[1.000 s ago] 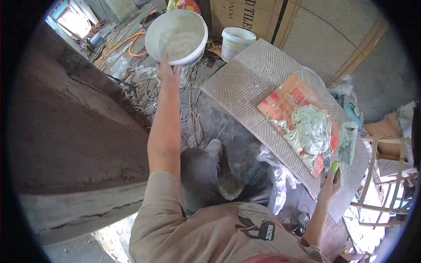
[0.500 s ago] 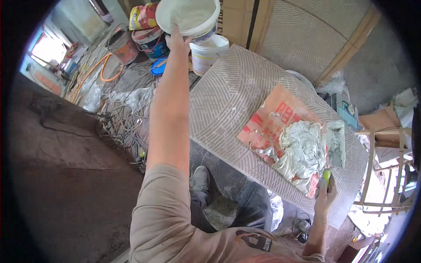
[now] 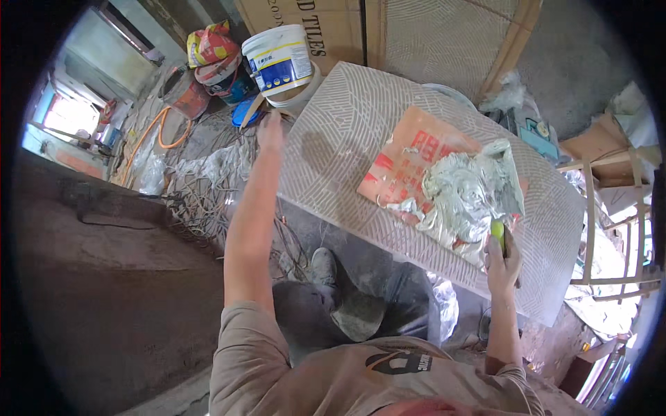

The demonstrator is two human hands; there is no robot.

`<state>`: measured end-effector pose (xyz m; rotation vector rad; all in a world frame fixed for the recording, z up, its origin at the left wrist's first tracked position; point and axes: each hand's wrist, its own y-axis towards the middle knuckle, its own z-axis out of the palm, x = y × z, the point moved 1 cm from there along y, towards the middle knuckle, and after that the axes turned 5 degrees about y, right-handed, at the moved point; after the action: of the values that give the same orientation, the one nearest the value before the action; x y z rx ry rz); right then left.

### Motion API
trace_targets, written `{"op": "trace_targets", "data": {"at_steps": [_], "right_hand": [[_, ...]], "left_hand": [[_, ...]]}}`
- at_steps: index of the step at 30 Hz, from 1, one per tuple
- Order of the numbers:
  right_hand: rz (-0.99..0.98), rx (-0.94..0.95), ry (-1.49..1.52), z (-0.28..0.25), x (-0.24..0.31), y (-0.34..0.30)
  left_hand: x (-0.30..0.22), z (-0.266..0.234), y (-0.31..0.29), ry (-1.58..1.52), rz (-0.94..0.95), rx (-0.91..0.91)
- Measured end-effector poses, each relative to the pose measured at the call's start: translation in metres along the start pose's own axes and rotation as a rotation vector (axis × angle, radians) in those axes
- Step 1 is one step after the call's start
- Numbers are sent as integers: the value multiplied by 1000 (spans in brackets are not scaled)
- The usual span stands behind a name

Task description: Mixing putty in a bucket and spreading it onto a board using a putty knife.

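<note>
My right hand [image 3: 504,263] is closed round the green handle of a trowel [image 3: 499,232], whose paste-covered blade reaches into a mound of grey-white paste [image 3: 458,191]. That mound lies on a brown paper sack with red print [image 3: 413,149], spread over a large slab [image 3: 333,132] with a ridged, combed surface. Off the slab's left edge, my left hand [image 3: 270,130] is slightly blurred, fingers stretched out and nothing in them. Just beyond it, a white bucket with a blue and yellow label [image 3: 279,62] rests on or in another white bucket [image 3: 297,100].
A red and yellow bag [image 3: 209,45] tops a dark bucket [image 3: 229,80] at far left, near an orange hose [image 3: 161,132]. Tangled cables [image 3: 198,201] cover the floor. Tile boxes [image 3: 340,31] stand behind the slab; a wooden frame [image 3: 590,222] is at right.
The white bucket has left my left hand and now stands on or in the other one. That hand has drawn back toward me. The trowel blade has shifted left into the paste.
</note>
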<state>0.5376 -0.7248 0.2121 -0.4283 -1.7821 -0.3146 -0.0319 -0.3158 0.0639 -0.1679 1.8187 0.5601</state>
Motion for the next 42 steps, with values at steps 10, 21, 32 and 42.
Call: {"op": "trace_targets", "data": {"at_steps": [10, 21, 32, 42], "right_hand": [[-102, -54, 0, -31, -31, -62], [-496, -193, -251, 35, -33, -69], [-261, -311, -734, -125, -90, -35], [194, 20, -884, -149, -110, -18]], "left_hand": [[-160, 36, -188, -74, -359, 384], [-309, 105, -450, -155, -317, 1275], [-332, 81, -386, -116, -461, 972], [-297, 83, -382, 1, -277, 838]]}}
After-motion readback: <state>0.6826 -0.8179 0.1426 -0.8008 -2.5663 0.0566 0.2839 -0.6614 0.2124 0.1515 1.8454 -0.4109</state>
